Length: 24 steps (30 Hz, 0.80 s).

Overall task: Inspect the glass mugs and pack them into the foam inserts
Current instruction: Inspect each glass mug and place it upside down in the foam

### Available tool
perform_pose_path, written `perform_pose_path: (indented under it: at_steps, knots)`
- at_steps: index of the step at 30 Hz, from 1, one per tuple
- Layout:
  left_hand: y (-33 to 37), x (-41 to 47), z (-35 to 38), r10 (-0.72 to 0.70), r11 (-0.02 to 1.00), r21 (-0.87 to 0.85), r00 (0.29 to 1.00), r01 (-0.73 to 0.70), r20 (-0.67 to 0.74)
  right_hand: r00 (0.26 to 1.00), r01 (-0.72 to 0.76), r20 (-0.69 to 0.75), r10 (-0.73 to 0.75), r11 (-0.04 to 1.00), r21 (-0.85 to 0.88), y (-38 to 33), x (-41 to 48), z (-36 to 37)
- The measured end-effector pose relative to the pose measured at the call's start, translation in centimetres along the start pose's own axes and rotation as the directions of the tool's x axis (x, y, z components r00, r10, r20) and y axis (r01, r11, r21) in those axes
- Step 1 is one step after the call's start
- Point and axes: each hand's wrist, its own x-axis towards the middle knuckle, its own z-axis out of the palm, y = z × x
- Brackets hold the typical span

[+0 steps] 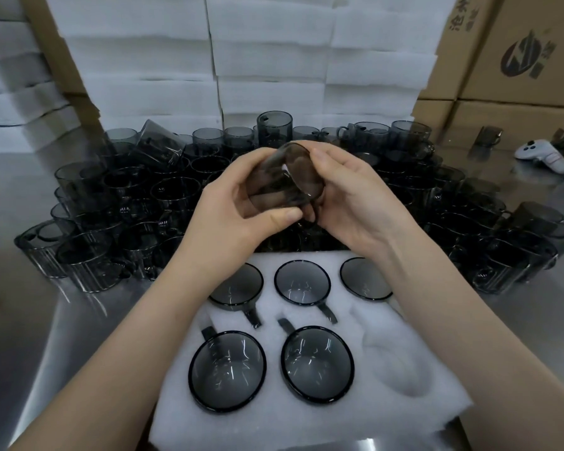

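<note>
1. Your left hand (pixel 241 203) grips the smoky glass mug (pixel 274 183) from the left, with the fingers curled over its upper side and the thumb pressed under its lower side.
2. Your right hand (pixel 355 203) holds the same mug from the right. Its thumb lies on the top of the round end, and its fingers are tucked behind the glass, so you cannot see how far they curl.
3. The mug is in the air, tipped on its side, above the far edge of the foam insert (pixel 437 402). One round end faces you and slightly right; I cannot tell whether that end is the mouth or the base.
4. The white insert lies at the near edge of the steel table (pixel 30 320). It holds five packed mugs (pixel 302 284): three along its far edge and two along its near edge, at the left and the middle.
5. The pocket (pixel 401 362) at the insert's near right corner has no mug in it.
6. A dense crowd of loose mugs (pixel 144 196) stands on the table past the insert's far edge, spreading to both sides. A few of them are tilted or stacked.
7. Stacks of white foam sheets (pixel 267 60) rise along the table's far edge.
8. Cardboard boxes (pixel 518 43) stand at the far right, and a white handheld controller (pixel 541 156) lies near the table's right edge.
</note>
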Motion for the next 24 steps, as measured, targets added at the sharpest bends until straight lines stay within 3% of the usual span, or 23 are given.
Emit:
perform_pose_path:
  at_steps: [4,8,14,17,19,24]
  knots:
    - [-0.02,0.05,-0.16,-0.013,0.999,-0.049,1.0,0.011,-0.028,0.988,-0.08,0.138,0.067,0.993,0.09,-0.25,-0.18,-0.26]
    - [-0.17,-0.05,0.09,-0.031,1.0,-0.003,1.0,0.031,0.002,0.999,-0.046,0.016,0.047,0.999,-0.028,-0.01,-0.24,-0.03]
    - [-0.22,-0.28,0.33,-0.05,0.986,0.161,0.999,0.049,0.005,0.97,0.068,-0.201,-0.14,0.942,-0.329,0.53,0.06,0.34]
    - [0.11,-0.34,0.46,-0.066,0.984,0.163,0.997,0.071,-0.039,0.955,0.043,-0.261,-0.14,0.937,-0.348,0.57,0.14,0.42]
    - [0.37,-0.28,0.43,-0.054,0.988,0.142,0.993,0.068,-0.101,0.967,0.037,-0.225,-0.116,0.944,-0.329,0.34,0.08,0.53]
    - [0.6,-0.03,-0.04,-0.106,0.992,0.046,0.964,0.121,-0.243,0.981,0.194,0.103,-0.165,0.859,-0.474,-0.27,-0.5,0.1]
